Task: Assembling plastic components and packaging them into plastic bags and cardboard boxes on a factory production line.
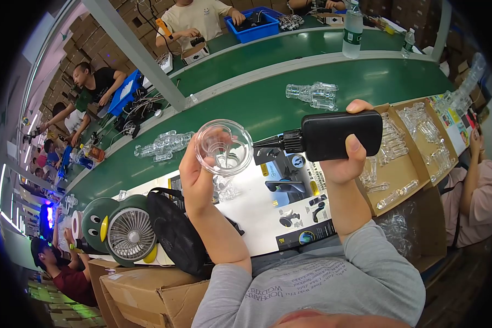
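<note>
In my left hand (194, 177) is a clear plastic part with a round, cup-like rim (224, 168), its open end facing up toward me. My right hand (347, 158) grips a black squeeze bottle (341, 135) lying sideways, with a ribbed collar and a thin pointed nozzle. The nozzle tip is at the right edge of the clear part; whether it touches cannot be told. Below my hands lies a printed cardboard sheet (251, 229). Clear plastic assemblies rest on the green bench, one (167, 145) left of my left hand and another (313, 95) beyond the bottle.
An open carton (388, 201) with clear parts stands at right. A penguin-shaped fan (131, 235) and a black pouch (175, 232) sit at left. Water bottles (352, 33) and a blue bin (251, 34) are across the bench (246, 101). Several people work around it.
</note>
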Action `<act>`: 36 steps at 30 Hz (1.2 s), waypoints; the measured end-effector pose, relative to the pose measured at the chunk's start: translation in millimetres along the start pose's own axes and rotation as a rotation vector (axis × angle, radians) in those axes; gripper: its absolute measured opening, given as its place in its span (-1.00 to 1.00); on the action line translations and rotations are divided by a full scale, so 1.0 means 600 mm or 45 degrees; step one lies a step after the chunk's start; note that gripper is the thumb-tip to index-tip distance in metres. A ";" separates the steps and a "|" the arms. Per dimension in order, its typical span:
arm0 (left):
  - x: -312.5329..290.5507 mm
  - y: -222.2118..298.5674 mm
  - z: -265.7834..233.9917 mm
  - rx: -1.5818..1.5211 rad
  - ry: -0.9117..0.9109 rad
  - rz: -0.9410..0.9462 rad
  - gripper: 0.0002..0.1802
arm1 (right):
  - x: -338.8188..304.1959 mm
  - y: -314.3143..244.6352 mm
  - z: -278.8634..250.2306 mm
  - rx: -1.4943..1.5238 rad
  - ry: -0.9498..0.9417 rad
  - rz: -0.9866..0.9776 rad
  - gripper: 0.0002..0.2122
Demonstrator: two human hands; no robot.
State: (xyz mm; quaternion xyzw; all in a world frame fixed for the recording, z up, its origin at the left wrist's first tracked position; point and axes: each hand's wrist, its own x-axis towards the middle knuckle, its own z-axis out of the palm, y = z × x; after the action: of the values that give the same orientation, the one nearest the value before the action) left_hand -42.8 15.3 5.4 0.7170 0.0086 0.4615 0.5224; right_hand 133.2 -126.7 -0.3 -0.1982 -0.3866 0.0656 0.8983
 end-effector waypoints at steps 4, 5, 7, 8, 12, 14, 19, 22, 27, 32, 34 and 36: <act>0.000 0.001 0.002 -0.050 -0.035 -0.006 -0.51 | 0.003 -0.001 0.000 0.007 0.014 0.019 -0.56; 0.000 0.001 0.002 -0.047 -0.038 -0.003 -0.52 | 0.004 -0.001 -0.001 0.009 0.009 0.041 -0.56; 0.000 0.004 0.004 -0.064 -0.040 -0.020 -0.52 | 0.005 0.001 -0.002 0.010 0.006 0.031 -0.56; -0.001 0.005 0.005 -0.081 -0.040 -0.037 -0.52 | 0.005 0.001 -0.002 0.010 0.002 0.021 -0.57; -0.003 0.008 0.005 -0.018 -0.031 -0.061 -0.51 | 0.007 0.001 0.002 -0.004 0.048 -0.003 -0.57; -0.002 0.012 0.007 0.003 -0.015 -0.063 -0.49 | 0.006 0.001 -0.001 -0.017 0.008 0.011 -0.57; -0.001 0.010 0.008 0.004 -0.033 -0.048 -0.47 | 0.006 0.000 0.000 -0.045 0.018 0.010 -0.56; -0.002 0.013 0.008 0.031 -0.029 -0.047 -0.45 | 0.006 0.001 0.002 -0.061 0.028 0.001 -0.56; -0.002 0.013 0.008 0.037 -0.032 -0.049 -0.44 | 0.005 0.001 0.002 -0.069 0.016 0.029 -0.55; -0.001 0.011 0.008 0.056 -0.014 -0.035 -0.43 | 0.006 -0.002 0.002 -0.088 0.015 0.045 -0.54; -0.007 0.009 -0.001 -0.018 -0.011 -0.032 -0.43 | 0.006 0.003 0.000 -0.239 0.014 -0.029 -0.54; -0.010 0.010 -0.004 -0.091 -0.006 -0.030 -0.43 | 0.002 0.004 0.002 -0.427 -0.035 -0.071 -0.54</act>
State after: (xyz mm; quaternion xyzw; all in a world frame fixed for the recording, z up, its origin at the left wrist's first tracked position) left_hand -50.5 11.3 6.2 0.6987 -0.0005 0.4537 0.5532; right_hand 133.2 -123.7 0.1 -0.3335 -0.4097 -0.0220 0.8488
